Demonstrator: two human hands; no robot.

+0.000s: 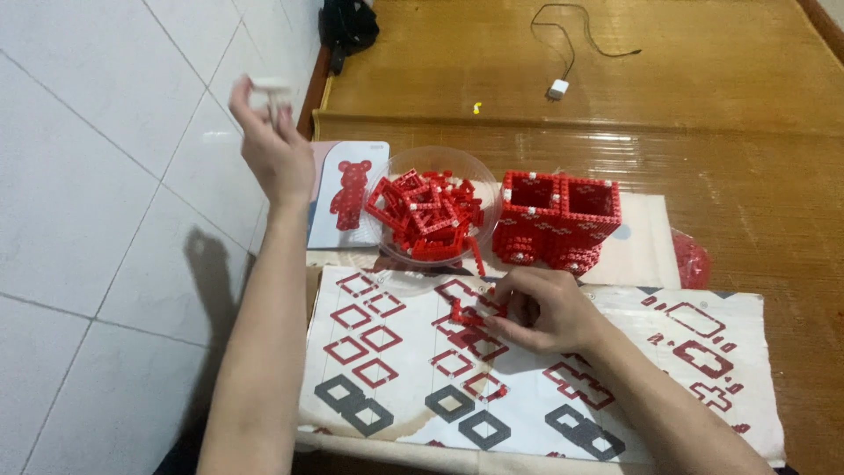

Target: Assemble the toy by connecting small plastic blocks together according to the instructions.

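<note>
One clear bowl [486, 180] heaped with red bricks, one red block build [557, 220] with two open square cells on top, one card showing a red bear figure [350, 195], and one printed instruction sheet [615, 303] spread on a cardboard sheet [315, 281] make up the set; the loose bricks in the bowl are too many and too tangled to count.

The right hand [547, 310] rests on the instruction sheet with its grip pinched shut on a small red brick piece [468, 314], thumb and fingertips pressing it against the paper. The bowl stands just beyond this grip, and the block build is beyond it and slightly to the right, both near but apart from the fingers.

The left hand [274, 141] is raised well above and to the left of the bowl, over the white tiled floor [97, 220]. Its fingers are curled closed around a small pale piece [271, 91]; the picture is blurred there, so its shape cannot be told. The bear card lies just right of this wrist, lower down.

Farther off, past the build, one white charger plug [557, 89] with a dark cable [563, 35] lies on the woven mat [703, 79], and one small yellow bit [477, 108] lies near the mat's edge. A red mesh bag [691, 260] peeks out to the right of the build. Nothing blocks either grip.
</note>
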